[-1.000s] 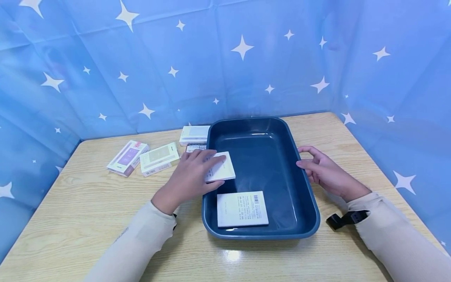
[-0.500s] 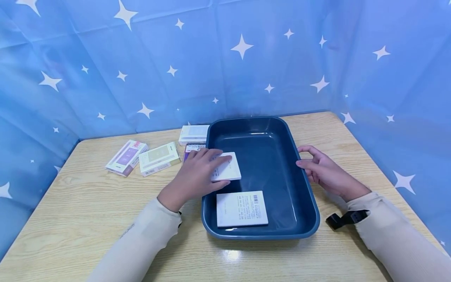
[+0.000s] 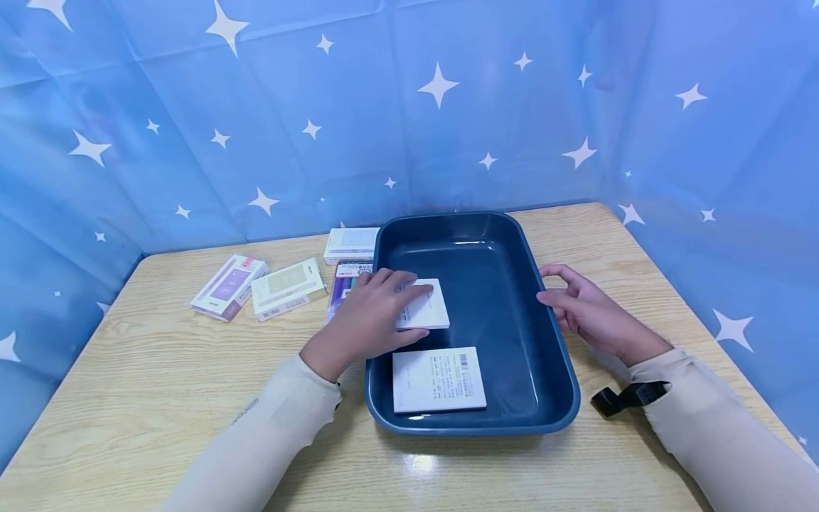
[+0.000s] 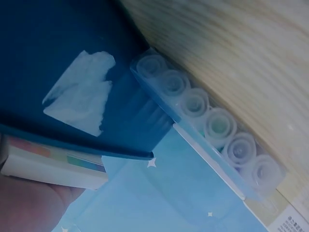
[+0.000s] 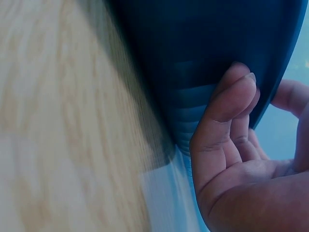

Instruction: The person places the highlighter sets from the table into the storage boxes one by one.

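Note:
My left hand (image 3: 374, 320) grips a small white box (image 3: 430, 306) over the left part of a dark blue plastic bin (image 3: 495, 299). Coloured print shows along the side of this box in the left wrist view, where the hand (image 4: 31, 208) is partly cut off. A flat white box (image 3: 440, 380) with printed text and a barcode lies inside the bin at its near left. On the other side, my right hand (image 3: 585, 309) holds the bin's right rim. In the right wrist view its curled fingers (image 5: 231, 99) rest against the outer wall.
Left of the bin lies a clear pack of thick pens (image 4: 207, 121), partly hidden by my left hand in the head view. A white box (image 3: 352, 244) sits behind it. Farther left are a pale yellow box (image 3: 288, 286) and a white-and-purple box (image 3: 230, 286).
My left hand has moved right with the white box, farther over the bin, uncovering more of the pen pack. The right hand and the bin have stayed in place.

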Available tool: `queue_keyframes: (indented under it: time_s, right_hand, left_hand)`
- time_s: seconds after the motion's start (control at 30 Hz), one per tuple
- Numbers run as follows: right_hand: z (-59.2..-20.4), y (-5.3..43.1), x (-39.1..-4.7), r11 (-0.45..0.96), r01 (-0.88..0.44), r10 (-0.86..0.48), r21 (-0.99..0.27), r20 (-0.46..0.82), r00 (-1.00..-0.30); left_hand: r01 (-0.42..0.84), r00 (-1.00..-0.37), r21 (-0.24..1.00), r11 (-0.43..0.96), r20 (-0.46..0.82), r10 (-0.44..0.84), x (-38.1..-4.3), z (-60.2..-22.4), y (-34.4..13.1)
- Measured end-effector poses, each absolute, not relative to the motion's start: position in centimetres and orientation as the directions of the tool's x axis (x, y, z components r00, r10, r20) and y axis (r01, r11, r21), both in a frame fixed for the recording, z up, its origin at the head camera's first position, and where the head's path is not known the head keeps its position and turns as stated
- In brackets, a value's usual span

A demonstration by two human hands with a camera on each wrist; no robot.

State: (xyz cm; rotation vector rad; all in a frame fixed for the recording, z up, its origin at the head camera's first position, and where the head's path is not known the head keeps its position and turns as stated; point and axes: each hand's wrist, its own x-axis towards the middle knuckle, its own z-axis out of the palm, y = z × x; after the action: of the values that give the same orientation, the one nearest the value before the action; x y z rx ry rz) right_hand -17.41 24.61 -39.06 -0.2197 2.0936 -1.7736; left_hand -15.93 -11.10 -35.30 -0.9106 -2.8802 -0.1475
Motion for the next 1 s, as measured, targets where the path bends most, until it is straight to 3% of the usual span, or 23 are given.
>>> queue_keyframes:
  time_s: [0.43, 1.0]
  right_hand:
    - [-39.2, 24.6, -17.6, 0.125, 0.132, -0.393, -0.983, -0.171, -0.904]
    - [-39.1, 24.7, -17.5, 0.17, 0.129, -0.364, -0.977, -0.183, -0.913]
  left_hand:
    - [0.641, -0.767, 0.101, 0.761, 0.14, 0.627, -16.1, -35.9, -9.9]
    - [0.656, -0.754, 0.13, 0.744, 0.066, 0.653, -16.2, -36.6, -9.6]
